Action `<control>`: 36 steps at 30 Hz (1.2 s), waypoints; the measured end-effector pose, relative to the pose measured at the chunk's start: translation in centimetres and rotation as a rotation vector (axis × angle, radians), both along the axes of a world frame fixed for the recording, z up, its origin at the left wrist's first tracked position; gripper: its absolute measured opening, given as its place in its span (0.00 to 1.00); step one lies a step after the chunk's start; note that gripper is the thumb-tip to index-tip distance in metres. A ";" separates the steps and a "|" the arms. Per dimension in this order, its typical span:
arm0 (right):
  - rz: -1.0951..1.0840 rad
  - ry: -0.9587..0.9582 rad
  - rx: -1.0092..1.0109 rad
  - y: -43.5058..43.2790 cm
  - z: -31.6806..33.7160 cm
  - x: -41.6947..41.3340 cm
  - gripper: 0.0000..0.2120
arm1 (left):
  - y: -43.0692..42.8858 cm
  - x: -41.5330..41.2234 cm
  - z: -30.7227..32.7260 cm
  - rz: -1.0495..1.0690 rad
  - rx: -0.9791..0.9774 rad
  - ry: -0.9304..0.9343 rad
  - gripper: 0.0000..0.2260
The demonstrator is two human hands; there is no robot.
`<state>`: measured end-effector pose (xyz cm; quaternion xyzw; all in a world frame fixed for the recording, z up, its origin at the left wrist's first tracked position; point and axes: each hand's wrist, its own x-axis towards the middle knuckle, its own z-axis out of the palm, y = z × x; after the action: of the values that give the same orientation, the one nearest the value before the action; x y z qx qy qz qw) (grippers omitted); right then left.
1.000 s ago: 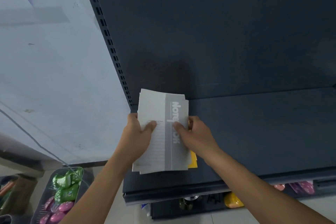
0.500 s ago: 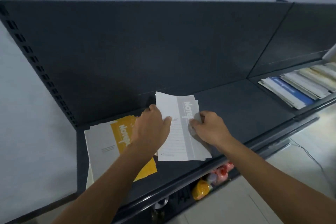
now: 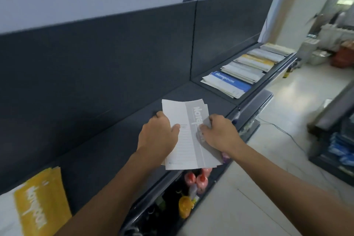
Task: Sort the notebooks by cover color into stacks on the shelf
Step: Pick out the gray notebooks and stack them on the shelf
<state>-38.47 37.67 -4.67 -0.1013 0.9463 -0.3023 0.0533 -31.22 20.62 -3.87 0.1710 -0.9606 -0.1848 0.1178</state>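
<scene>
A small stack of grey-and-white notebooks (image 3: 188, 134) is held over the front part of the dark shelf (image 3: 107, 151). My left hand (image 3: 158, 137) grips its left edge, thumb on the cover. My right hand (image 3: 218, 133) grips its right edge, fingers curled over the grey band. A yellow-covered notebook stack (image 3: 36, 203) lies on the shelf at the far left. On the adjoining shelf section to the right lies a row of mixed notebooks, a blue one (image 3: 228, 83) nearest, then grey (image 3: 243, 73) and yellow (image 3: 254, 61) ones.
The shelf's dark back panel (image 3: 95, 63) rises behind the hands. Below the shelf edge sit red (image 3: 197, 180) and yellow (image 3: 184, 205) bottles on a lower level. Pale floor (image 3: 268, 159) with a cable lies to the right; another rack (image 3: 337, 136) stands at far right.
The view has swung right. Both hands carried the grey notebook stack rightward along the shelf, away from the yellow stack, which now lies far left. The mixed row has come closer.
</scene>
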 end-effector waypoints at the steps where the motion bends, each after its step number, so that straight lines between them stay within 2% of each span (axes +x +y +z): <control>1: -0.008 0.013 0.001 1.6 0.0 -1.0 0.09 | 1.6 -1.2 0.1 -0.003 -0.003 -0.017 0.17; 5: -0.035 0.085 0.021 7.9 0.0 -5.1 0.11 | 7.5 -6.3 0.3 -0.032 -0.018 -0.070 0.18; 13: -0.110 0.077 0.024 17.3 -0.2 -11.8 0.13 | 16.4 -14.7 0.6 -0.078 -0.039 -0.159 0.22; 21: -0.211 0.051 0.008 22.5 -0.6 -19.4 0.13 | 21.2 -24.2 -0.1 -0.161 -0.026 -0.169 0.22; 32: -0.360 -0.040 -0.029 28.3 -0.4 -31.4 0.11 | 25.7 -38.3 -1.4 -0.332 0.019 -0.074 0.16; 36: -0.377 -0.086 -0.036 30.3 -0.7 -34.3 0.11 | 27.7 -42.0 -1.9 -0.351 -0.006 -0.108 0.16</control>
<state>-72.79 67.97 -5.37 0.0897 0.9399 -0.3277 0.0343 -73.26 48.31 -5.78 0.0099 -0.9812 -0.1902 0.0324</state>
